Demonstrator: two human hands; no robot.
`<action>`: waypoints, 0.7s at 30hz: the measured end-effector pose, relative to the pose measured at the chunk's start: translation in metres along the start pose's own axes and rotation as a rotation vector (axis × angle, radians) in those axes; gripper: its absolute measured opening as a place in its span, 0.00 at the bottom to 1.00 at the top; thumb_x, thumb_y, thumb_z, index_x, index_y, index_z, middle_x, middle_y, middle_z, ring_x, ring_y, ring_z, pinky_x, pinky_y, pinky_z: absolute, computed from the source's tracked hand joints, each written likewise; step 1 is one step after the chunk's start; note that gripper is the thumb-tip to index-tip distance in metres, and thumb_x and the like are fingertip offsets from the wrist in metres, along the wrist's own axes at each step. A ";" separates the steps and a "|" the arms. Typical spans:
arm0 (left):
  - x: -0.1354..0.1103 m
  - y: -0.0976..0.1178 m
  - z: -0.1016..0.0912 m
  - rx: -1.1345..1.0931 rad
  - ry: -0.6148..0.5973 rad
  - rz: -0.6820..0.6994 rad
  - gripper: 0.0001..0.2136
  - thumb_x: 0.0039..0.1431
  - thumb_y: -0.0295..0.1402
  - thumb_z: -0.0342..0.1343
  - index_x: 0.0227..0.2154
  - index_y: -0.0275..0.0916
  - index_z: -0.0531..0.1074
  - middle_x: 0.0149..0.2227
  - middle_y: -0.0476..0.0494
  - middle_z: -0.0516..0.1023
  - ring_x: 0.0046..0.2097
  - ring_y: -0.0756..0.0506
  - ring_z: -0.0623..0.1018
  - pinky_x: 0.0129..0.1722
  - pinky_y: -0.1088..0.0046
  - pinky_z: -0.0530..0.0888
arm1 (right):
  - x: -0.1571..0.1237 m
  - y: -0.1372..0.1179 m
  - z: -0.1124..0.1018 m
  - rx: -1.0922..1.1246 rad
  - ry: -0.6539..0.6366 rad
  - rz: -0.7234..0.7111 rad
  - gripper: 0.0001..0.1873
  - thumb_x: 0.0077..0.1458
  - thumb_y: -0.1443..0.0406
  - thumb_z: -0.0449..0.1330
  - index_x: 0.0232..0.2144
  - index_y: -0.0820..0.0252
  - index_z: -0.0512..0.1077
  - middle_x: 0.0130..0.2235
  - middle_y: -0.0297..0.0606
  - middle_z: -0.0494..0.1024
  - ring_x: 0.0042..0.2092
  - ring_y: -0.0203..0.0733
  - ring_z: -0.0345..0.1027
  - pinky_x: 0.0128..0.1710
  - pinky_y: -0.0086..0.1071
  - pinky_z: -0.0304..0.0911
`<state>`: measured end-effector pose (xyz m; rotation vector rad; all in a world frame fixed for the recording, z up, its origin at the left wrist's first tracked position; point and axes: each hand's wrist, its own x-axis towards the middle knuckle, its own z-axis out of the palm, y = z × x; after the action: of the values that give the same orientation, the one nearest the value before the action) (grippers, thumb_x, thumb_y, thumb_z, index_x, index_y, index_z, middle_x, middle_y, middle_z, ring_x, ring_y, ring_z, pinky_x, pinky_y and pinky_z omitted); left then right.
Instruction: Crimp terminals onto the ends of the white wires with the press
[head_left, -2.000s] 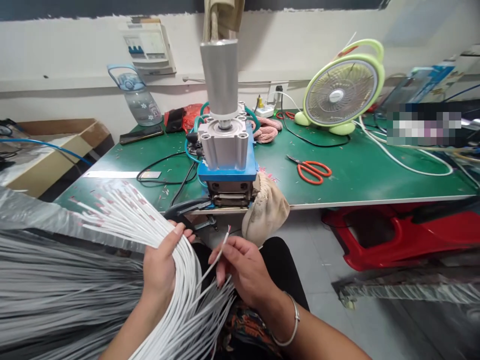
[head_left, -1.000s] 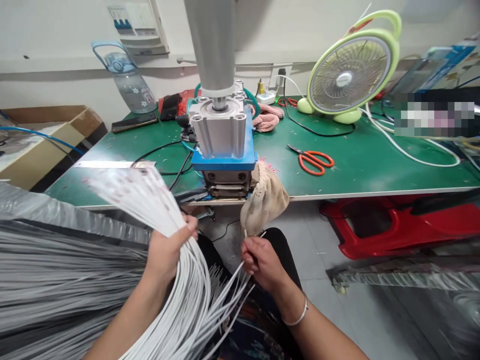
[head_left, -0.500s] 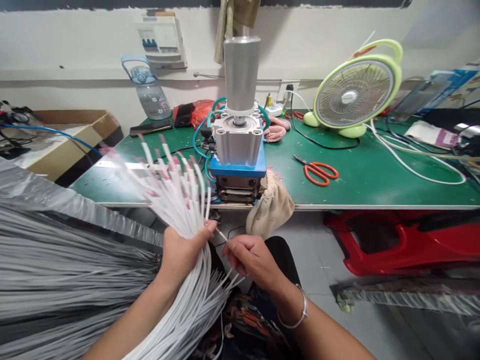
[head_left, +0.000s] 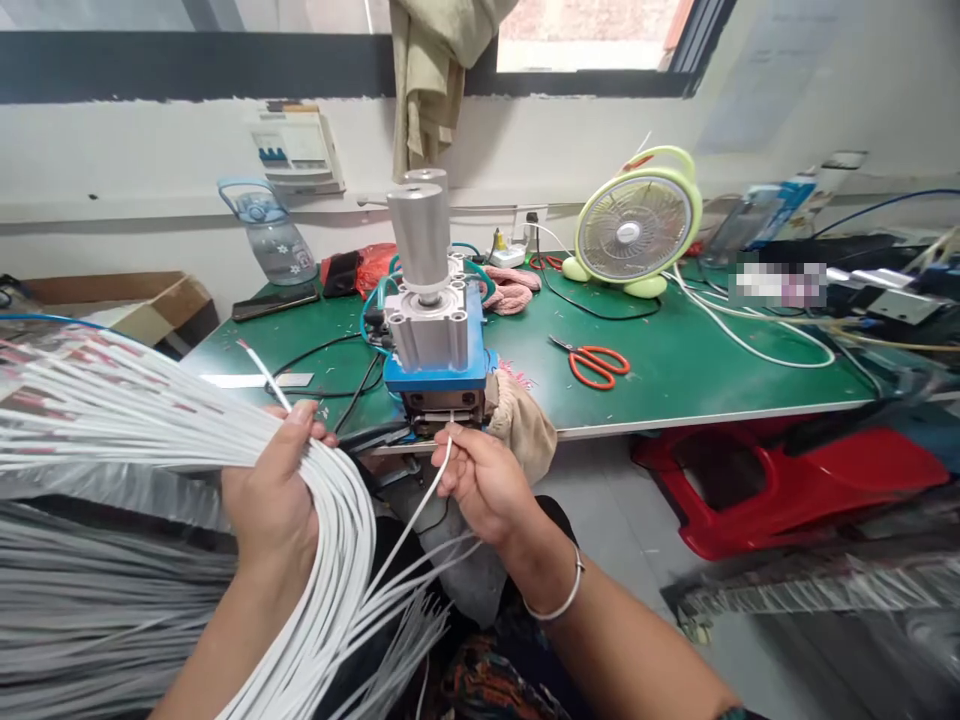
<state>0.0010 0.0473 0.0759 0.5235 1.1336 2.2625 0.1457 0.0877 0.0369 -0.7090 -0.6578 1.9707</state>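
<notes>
My left hand (head_left: 274, 490) is closed around a thick bundle of white cables (head_left: 337, 540), whose reddish stripped ends fan out to the left. One cable end stands apart above my left thumb. Pinched in the fingers of my right hand (head_left: 484, 480) is a single white cable (head_left: 426, 500); its tip is at the front slot of the pneumatic press (head_left: 431, 330). How deep the tip sits in the slot I cannot tell. The press has a silver cylinder on a blue plate. A beige cloth bag (head_left: 525, 425) hangs at its right side.
Orange-handled scissors (head_left: 596, 365) lie on the green table (head_left: 510, 375) right of the press. A green fan (head_left: 634, 235), a water bottle (head_left: 274, 240) and a phone (head_left: 275, 302) stand or lie farther back. Below the table is a red plastic stool (head_left: 750, 500); more cables (head_left: 97, 610) lie at left.
My right hand has moved up to the press front with one cable. My left hand has shifted left, tipping the bundle's ends leftward. The camera view has tilted up and turned right.
</notes>
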 end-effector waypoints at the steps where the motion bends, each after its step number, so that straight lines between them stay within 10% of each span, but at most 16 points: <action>1: 0.002 0.001 0.003 -0.005 0.004 -0.002 0.07 0.41 0.24 0.63 0.22 0.40 0.71 0.23 0.53 0.70 0.25 0.53 0.67 0.23 0.78 0.68 | 0.001 0.000 0.001 0.022 0.013 -0.006 0.09 0.48 0.64 0.58 0.24 0.68 0.72 0.19 0.35 0.72 0.16 0.29 0.59 0.15 0.24 0.61; 8: 0.004 0.001 0.003 -0.007 -0.002 -0.028 0.07 0.39 0.26 0.64 0.21 0.38 0.70 0.23 0.53 0.71 0.24 0.54 0.68 0.23 0.79 0.69 | 0.001 0.006 -0.008 -0.027 -0.051 -0.089 0.10 0.49 0.61 0.58 0.25 0.64 0.71 0.21 0.33 0.70 0.17 0.28 0.57 0.17 0.24 0.59; 21: -0.033 -0.033 -0.048 0.161 -0.251 -0.492 0.13 0.37 0.27 0.66 0.25 0.38 0.67 0.19 0.55 0.72 0.23 0.52 0.72 0.27 0.77 0.69 | -0.025 0.019 -0.024 -0.338 -0.232 -0.066 0.10 0.50 0.58 0.59 0.25 0.58 0.74 0.27 0.38 0.74 0.24 0.34 0.63 0.27 0.31 0.59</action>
<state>0.0090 0.0142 0.0180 0.5086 1.1694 1.6476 0.1625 0.0612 0.0129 -0.6521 -1.1602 1.9168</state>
